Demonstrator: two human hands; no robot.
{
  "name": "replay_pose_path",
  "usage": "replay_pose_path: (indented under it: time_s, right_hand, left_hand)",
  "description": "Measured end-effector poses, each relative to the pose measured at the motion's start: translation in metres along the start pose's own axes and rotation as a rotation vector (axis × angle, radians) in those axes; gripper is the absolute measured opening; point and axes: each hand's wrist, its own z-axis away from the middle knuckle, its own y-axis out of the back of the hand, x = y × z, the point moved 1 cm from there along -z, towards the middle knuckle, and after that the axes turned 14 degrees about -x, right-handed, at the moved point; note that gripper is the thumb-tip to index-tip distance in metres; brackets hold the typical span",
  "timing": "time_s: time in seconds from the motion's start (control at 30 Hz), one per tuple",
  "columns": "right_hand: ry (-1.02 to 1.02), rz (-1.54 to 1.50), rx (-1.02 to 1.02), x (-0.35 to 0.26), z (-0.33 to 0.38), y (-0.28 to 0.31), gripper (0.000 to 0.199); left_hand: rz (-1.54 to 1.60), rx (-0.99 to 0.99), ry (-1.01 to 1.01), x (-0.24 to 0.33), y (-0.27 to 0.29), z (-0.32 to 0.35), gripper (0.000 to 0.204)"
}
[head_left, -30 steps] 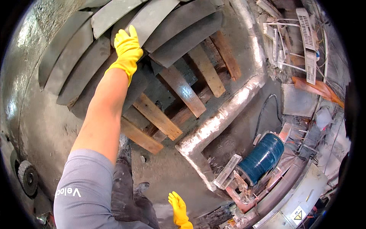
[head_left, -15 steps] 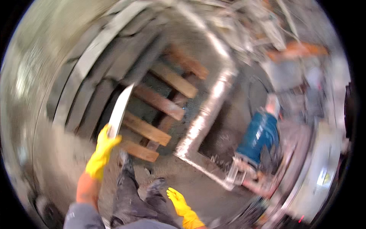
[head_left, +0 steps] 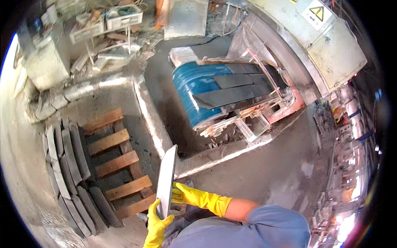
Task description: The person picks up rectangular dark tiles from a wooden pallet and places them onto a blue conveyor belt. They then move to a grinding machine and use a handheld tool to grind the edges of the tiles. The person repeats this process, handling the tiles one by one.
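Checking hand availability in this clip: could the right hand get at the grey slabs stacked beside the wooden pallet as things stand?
Probably not right away. The right hand and left hand both grip the upright grey slab, and that slab stands between the right hand and the stacked slabs by the wooden pallet.

Daylight falls fairly evenly across the dusty grey concrete floor (head_left: 264,173), with soft shadows in the pit. Glare burns out the left rim and perhaps the lower right corner. Fisheye bending curves straight edges, the frame darkens to black at its border, and far clutter looks smeared.
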Motion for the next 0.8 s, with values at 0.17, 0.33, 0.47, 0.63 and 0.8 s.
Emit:
replay_pose_path:
  time_s: [0.17,0.33,0.47,0.63,0.8]
  right_hand:
    - [0.237,0.331,0.065,-0.115,0.066,-0.001,0.052]
    - [0.589,0.469,0.421,-0.203,0.141,0.053,0.055]
    - [0.683,0.336,0.944,-0.269,0.189,0.151,0.055]
    - [0.941,0.631,1.492,-0.397,0.183,0.217,0.064]
    - [1.087,0.272,1.883,-0.513,0.154,0.255,0.059]
  left_hand:
    - [-0.394,0.034,-0.274,0.056,-0.048,-0.072,0.092]
    - [-0.574,0.013,-0.388,0.141,-0.086,-0.131,0.095]
    - [-0.640,-0.003,-0.420,0.202,-0.090,-0.176,0.092]
    - [-0.805,0.019,-0.511,0.259,-0.074,-0.273,0.098]
    - [-0.871,-0.077,-0.618,0.328,-0.093,-0.398,0.098]
